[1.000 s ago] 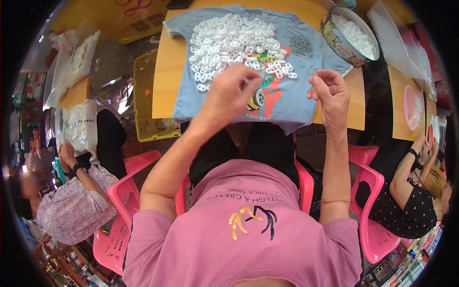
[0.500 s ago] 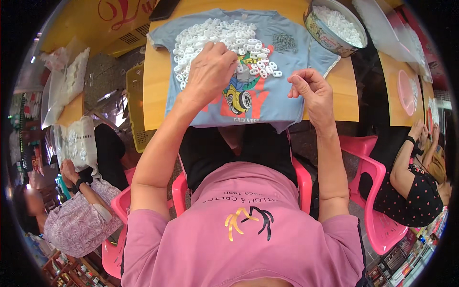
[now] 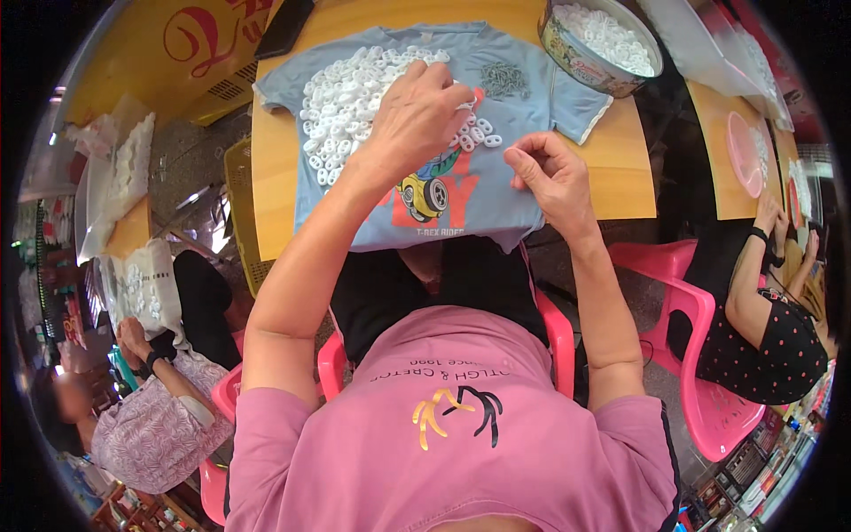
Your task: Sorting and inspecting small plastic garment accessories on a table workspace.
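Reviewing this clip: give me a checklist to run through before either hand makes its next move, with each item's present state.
1. Left hand at the heap of white, oval, two-holed, plastic-looking pieces: ok, over its right side.
2. A piece secured in the left hand: cannot tell, the fingers hide their grip.
3. Contents of the right hand: cannot tell; thumb and fingertips are drawn together.
4. Thin, grey, metallic-looking pieces apart from the white heap: ok.
5. Round, printed, metal-looking tin clear of both hands: ok.
6. Light-blue fabric T-shirt wholly on the yellow-brown, wood-look table: not ok, its near edge hangs over.
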Demonstrator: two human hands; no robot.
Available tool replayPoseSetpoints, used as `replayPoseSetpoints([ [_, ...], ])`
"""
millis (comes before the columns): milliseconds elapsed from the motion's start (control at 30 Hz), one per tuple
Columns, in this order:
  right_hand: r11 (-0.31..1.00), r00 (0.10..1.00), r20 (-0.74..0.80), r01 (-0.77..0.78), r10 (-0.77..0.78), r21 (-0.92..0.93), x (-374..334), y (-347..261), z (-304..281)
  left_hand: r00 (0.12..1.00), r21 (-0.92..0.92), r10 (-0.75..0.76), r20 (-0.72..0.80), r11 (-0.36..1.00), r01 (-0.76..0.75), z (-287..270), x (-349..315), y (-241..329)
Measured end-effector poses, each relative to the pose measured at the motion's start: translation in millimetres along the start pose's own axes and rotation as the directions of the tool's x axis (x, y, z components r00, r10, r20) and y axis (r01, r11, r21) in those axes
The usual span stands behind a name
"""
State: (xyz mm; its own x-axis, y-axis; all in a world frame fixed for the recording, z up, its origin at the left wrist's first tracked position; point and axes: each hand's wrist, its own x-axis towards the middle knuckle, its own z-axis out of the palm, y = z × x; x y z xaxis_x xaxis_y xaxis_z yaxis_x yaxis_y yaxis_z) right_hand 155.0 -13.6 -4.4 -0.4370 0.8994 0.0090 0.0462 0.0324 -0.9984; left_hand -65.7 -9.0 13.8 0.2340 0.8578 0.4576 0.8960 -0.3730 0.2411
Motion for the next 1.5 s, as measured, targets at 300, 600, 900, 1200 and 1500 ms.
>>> replayPoseSetpoints([
  [300,1.000,1.000,0.009,-0.001,0.001,-0.006,-1.6,0.6,-2.1,0.978,-0.017,0.182,0.105,0.983,-0.181,5.5,12.2,-4.7],
  [600,1.000,1.000,0.003,0.000,0.000,0.024,-1.8,-3.5,-1.9,0.926,-0.201,0.329,0.187,0.935,-0.292,2.3,20.3,-13.6],
  [900,0.993,0.997,-0.017,0.072,-0.071,0.094,2.4,-14.2,8.9,0.866,-0.897,-0.288,0.409,0.051,0.440,-16.5,-19.3,12.9],
  [1200,0.956,0.955,-0.057,0.290,-0.292,-0.030,3.3,-26.8,31.4,0.805,-0.830,-0.328,0.495,-0.452,0.326,-23.7,-43.1,32.0],
  [1500,0.942,0.944,-0.014,0.329,-0.330,-0.066,-0.1,-33.8,40.2,0.796,-0.883,-0.411,0.444,-0.353,0.310,-24.3,-55.7,43.3],
])
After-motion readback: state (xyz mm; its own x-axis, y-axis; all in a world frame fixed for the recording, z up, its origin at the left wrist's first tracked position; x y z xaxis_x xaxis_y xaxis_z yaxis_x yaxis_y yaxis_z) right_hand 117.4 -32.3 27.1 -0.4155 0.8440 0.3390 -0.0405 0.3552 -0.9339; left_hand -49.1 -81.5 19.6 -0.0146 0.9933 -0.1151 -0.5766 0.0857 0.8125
